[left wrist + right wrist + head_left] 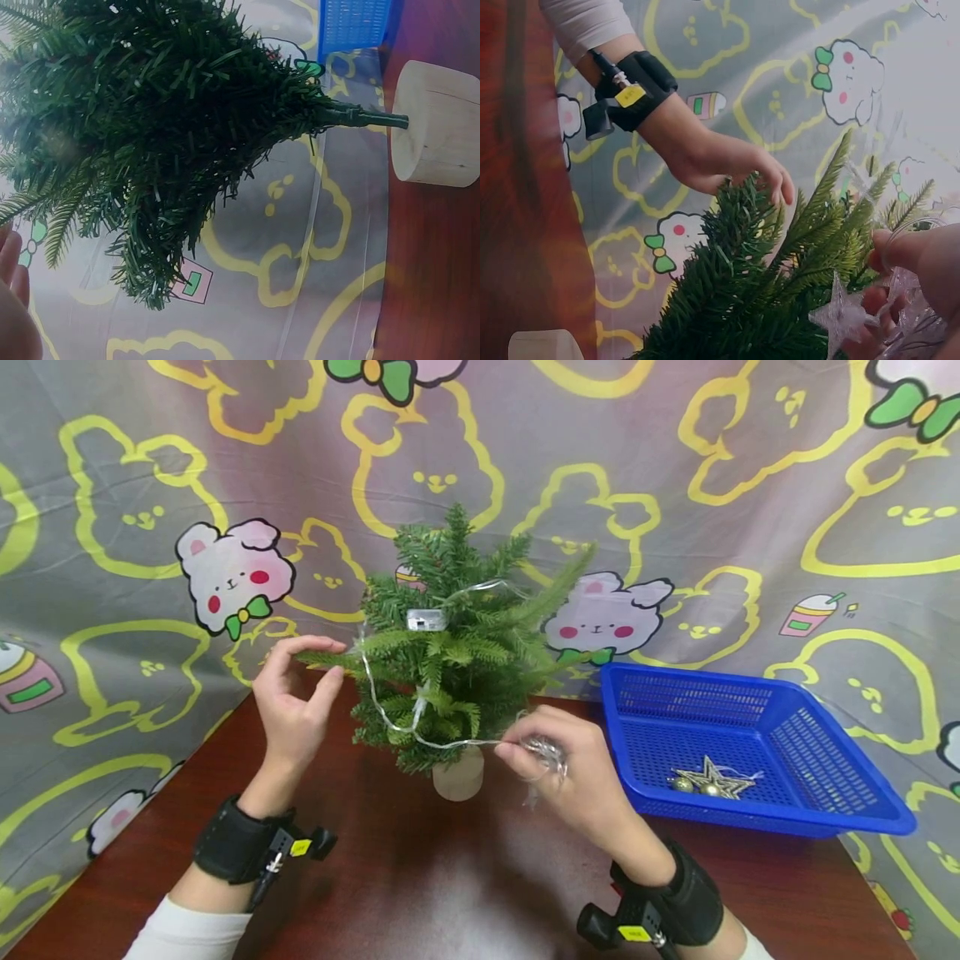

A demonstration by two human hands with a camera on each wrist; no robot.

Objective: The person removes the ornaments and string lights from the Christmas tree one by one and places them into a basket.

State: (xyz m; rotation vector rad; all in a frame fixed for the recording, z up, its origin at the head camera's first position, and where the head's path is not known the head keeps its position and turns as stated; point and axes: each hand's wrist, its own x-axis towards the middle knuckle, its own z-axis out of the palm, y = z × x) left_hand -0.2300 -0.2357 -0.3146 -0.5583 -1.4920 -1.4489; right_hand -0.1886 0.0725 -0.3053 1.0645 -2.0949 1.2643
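Observation:
A small artificial Christmas tree (457, 668) stands upright on a round wooden base (439, 124). A clear string of lights (386, 718) loops over its front branches, and a small whitish box (426, 620) sits among the upper ones. My right hand (562, 760) pinches the wire and holds the bunched rest, with clear star-shaped lights (838, 315) hanging from it. At the tree's left side, my left hand (296, 702) curves around a branch tip, thumb and forefinger apart. Only a bit of that hand shows in the left wrist view.
To the right, a blue plastic basket (757, 822) contains a glittery gold star (708, 772) and small gold balls (710, 790). Behind the brown table (450, 893) hangs a cartoon-printed cloth (300, 468). Both wrists wear black bands with cameras.

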